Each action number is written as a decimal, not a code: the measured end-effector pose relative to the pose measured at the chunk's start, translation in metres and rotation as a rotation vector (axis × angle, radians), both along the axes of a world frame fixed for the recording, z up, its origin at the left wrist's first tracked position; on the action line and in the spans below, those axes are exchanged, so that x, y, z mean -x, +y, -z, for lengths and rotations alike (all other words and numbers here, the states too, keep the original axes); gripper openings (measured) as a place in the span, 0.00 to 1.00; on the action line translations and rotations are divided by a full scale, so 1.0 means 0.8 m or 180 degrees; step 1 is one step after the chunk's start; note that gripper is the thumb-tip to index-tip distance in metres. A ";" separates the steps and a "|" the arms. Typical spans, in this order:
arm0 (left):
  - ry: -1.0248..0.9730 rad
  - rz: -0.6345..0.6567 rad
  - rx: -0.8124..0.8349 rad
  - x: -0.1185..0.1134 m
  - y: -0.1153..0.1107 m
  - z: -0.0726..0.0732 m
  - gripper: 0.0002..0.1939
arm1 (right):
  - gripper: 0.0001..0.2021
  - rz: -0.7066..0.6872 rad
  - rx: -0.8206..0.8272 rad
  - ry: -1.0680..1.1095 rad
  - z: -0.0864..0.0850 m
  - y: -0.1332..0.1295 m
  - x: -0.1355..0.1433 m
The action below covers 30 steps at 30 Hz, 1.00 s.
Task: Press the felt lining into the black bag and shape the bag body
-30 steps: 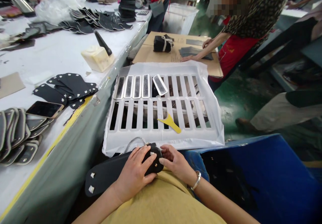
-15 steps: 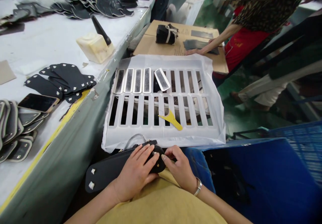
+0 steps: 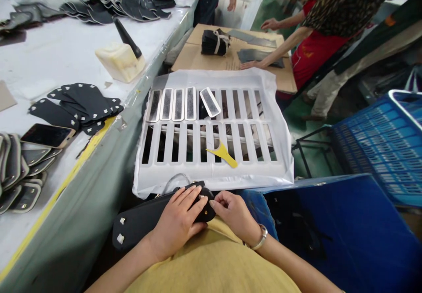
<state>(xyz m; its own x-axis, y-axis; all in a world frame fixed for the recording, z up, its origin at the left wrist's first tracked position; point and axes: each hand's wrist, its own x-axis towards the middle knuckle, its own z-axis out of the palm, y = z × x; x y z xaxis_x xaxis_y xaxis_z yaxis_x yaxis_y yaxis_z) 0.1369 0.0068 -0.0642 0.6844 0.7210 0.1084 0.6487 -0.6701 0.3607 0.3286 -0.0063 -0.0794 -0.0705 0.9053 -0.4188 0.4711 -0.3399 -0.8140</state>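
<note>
The black panel (image 3: 143,222) lies clasped under the left hand (image 3: 176,220), its rounded end at the right hand (image 3: 236,215), whose grip I cannot tell.

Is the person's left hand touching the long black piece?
Touching. The head view shows the left hand laid across the long black piece, with no gap between them.

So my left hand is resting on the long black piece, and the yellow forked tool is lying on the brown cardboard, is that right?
Not quite: the yellow forked tool is lying on the white slotted tray, as the head view shows. The rest holds: your left hand is resting on the long black piece.
</note>
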 end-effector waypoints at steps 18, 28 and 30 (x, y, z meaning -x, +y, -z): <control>0.0029 -0.0010 0.0063 -0.002 -0.005 0.000 0.24 | 0.11 0.0962 0.0511 0.1434 0.031 -0.013 -0.036; -0.0077 -0.0079 0.0047 -0.003 -0.011 0.004 0.25 | 0.17 0.0023 -0.0421 0.1142 0.023 -0.019 -0.006; -0.0131 -0.0127 0.0068 -0.004 -0.012 0.005 0.29 | 0.19 -0.0037 -0.0307 0.1219 0.026 -0.017 -0.006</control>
